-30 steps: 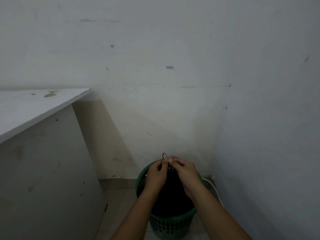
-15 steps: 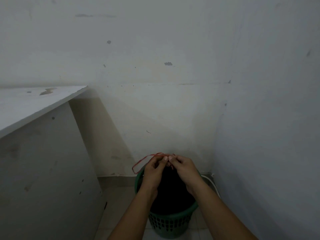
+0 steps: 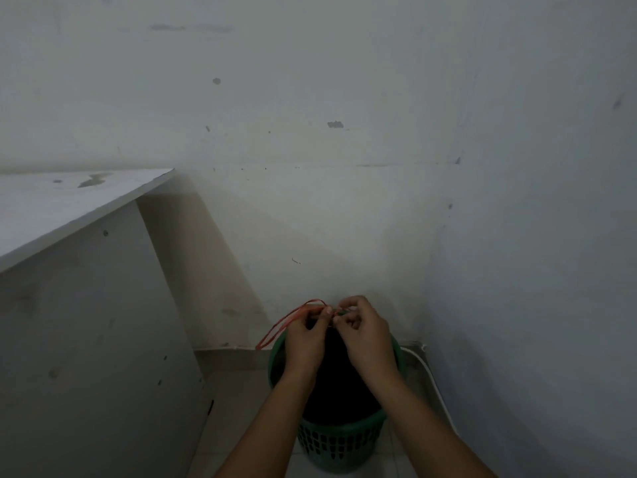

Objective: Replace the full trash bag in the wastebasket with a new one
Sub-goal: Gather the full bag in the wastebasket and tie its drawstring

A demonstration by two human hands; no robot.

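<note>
A green perforated wastebasket (image 3: 339, 443) stands on the floor in the corner. A black trash bag (image 3: 339, 381) fills it. Both my hands meet over the bag's top. My left hand (image 3: 305, 339) pinches a thin red drawstring (image 3: 279, 326), whose loop hangs out to the left over the basket's rim. My right hand (image 3: 367, 334) is closed on the gathered top of the bag and the string beside the left fingertips. What lies between the fingers is hidden by them.
A white cabinet (image 3: 86, 305) with a flat top stands close on the left. White walls close the corner behind and to the right. A white cable (image 3: 431, 377) runs along the floor by the right wall. Pale tiles (image 3: 238, 408) show around the basket.
A red drawstring loop has come out from between the fingers and now hangs to the left of the rim. Both hands stay together over the bag's top.
</note>
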